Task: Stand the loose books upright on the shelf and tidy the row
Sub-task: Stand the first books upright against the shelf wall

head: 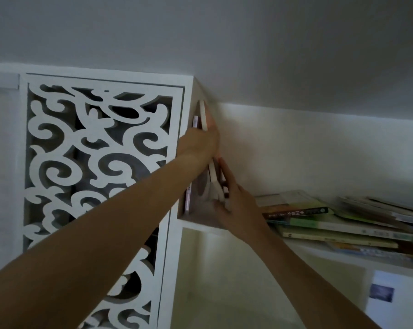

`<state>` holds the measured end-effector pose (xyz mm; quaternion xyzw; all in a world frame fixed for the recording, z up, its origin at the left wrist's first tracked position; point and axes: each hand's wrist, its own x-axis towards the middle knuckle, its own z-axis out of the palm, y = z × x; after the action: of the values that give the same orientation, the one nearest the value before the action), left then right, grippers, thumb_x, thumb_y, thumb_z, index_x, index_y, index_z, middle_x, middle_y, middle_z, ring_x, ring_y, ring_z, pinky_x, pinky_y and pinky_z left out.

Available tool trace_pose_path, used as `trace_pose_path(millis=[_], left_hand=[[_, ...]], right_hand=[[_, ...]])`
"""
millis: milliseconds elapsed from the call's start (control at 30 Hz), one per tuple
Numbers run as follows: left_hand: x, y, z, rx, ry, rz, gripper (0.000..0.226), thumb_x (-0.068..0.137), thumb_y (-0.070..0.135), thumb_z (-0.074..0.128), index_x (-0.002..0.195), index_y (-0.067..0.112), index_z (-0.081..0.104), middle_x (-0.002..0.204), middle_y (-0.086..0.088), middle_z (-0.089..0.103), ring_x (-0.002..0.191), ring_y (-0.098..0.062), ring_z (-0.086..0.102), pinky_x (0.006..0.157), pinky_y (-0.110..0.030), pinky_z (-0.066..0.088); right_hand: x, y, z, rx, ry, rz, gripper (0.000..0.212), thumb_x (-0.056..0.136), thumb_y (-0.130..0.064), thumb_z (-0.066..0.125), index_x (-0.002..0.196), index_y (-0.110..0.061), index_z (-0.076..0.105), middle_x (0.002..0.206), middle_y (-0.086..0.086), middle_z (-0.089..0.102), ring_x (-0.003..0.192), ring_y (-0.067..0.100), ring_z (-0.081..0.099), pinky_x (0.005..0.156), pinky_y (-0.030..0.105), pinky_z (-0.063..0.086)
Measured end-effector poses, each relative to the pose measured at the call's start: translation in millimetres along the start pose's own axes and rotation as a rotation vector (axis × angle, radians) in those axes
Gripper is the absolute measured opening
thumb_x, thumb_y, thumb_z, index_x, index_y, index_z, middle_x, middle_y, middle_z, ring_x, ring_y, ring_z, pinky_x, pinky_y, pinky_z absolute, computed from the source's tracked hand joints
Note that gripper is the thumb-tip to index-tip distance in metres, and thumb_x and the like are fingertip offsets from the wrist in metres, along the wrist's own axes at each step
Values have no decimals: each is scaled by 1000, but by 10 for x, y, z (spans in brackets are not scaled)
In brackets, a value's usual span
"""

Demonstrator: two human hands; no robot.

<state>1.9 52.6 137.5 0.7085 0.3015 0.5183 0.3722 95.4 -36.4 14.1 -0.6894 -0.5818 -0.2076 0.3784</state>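
A few thin books [203, 115] stand upright at the left end of a high white shelf [200, 225], leaning against the cabinet side. My left hand [200, 141] reaches up and presses flat against their upper part, fingers straight along the cover. My right hand [238, 207] holds the lower edges of the same books [216, 181], fingers extended along them and thumb underneath. A pile of loose books [331, 222] lies flat on the shelf to the right of my right hand, spines facing me.
A white cabinet door with carved scroll fretwork [93, 162] stands left of the shelf. The ceiling is close above the upright books. Below the shelf is a pale wall with a small picture [381, 293] at lower right.
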Motion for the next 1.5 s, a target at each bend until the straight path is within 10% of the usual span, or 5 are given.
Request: trace_pose_path(millis=[133, 433, 833, 1033, 1500], left_hand=[[-70, -73, -18, -582, -263, -162, 83, 104, 68, 14, 112, 10, 72, 108, -14, 75, 98, -33, 73, 89, -44, 59], [-208, -1229, 263, 131, -465, 800, 71, 95, 25, 72, 156, 27, 36, 139, 3, 60, 127, -7, 58, 110, -30, 49], [-314, -909, 357, 132, 175, 514, 69, 109, 13, 46, 162, 18, 2, 132, -20, 61, 106, -29, 71, 94, -44, 59], [-265, -1414, 511, 610, 419, 1081, 66, 98, 16, 66, 153, -7, 37, 165, -22, 19, 155, -38, 20, 124, -54, 28], [-244, -1465, 572, 909, 346, 850, 77, 95, 36, 61, 158, 2, 33, 169, -26, -7, 158, -39, -10, 129, -52, 9]], right_hand=[[58, -225, -185, 67, 402, 30, 39, 101, -20, 51, 138, -8, 42, 72, -13, 56, 52, -1, 56, 45, 8, 40], [583, -361, -776, 562, 340, 528, 50, 96, -49, 46, 93, -4, 67, 82, 17, 75, 65, 31, 75, 54, 35, 61], [397, -49, -61, 491, -382, 246, 60, 103, -38, 45, 140, -75, 15, 157, -12, 36, 135, 16, 48, 111, 49, 44], [387, -19, -38, 393, -385, 117, 91, 89, -5, 53, 153, -54, 10, 153, -13, 35, 134, 15, 46, 104, 44, 50], [529, 14, 183, 247, -345, 325, 52, 85, -12, 46, 133, -30, 56, 122, 3, 68, 105, 24, 66, 94, 49, 56]])
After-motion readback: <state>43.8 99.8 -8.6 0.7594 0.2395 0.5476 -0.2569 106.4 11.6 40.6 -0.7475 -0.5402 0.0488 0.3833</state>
